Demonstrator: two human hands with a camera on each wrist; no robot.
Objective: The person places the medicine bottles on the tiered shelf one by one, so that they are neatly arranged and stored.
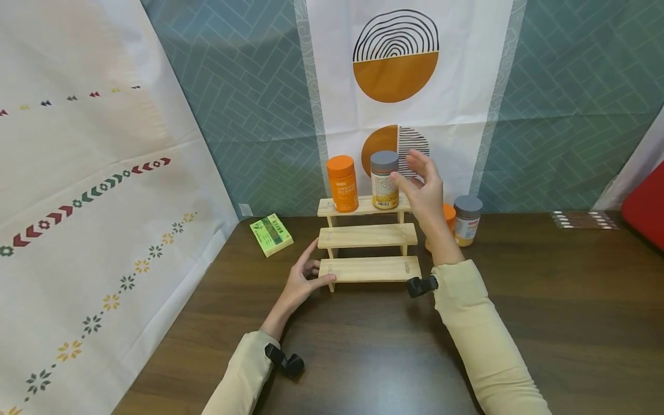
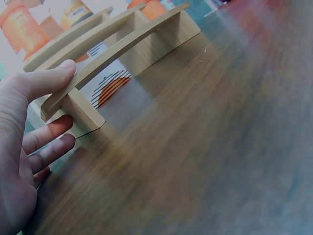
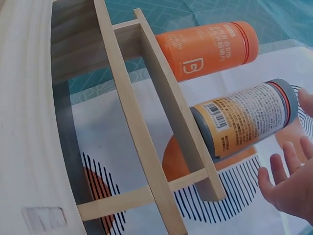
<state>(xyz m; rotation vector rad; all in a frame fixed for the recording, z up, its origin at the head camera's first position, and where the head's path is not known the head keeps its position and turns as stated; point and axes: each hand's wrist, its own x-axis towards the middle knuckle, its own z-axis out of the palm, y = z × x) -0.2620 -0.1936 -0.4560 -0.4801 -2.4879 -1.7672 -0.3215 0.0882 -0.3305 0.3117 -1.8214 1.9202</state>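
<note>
A three-step wooden rack point(image 1: 367, 236) stands on the table. My left hand point(image 1: 301, 280) grips the left end of its lowest step, thumb on top and fingers at the side and underneath. On the top step are an orange bottle point(image 1: 343, 185) and, to its right, a grey-lidded bottle point(image 1: 385, 183), both upright. Beside the grey-lidded bottle is my right hand point(image 1: 426, 187), fingers spread and loosely bent. In the right wrist view the fingers of the right hand point(image 3: 288, 181) stand apart from the bottle's body, and the thumb is near its lid.
Behind my right forearm stand another grey-lidded bottle point(image 1: 467, 220) and a partly hidden orange one point(image 1: 448, 214). A green-yellow box point(image 1: 271, 234) lies left of the rack. At right are a flat card-like item point(image 1: 583, 220) and a red object point(image 1: 645, 202). Cloth hangs behind.
</note>
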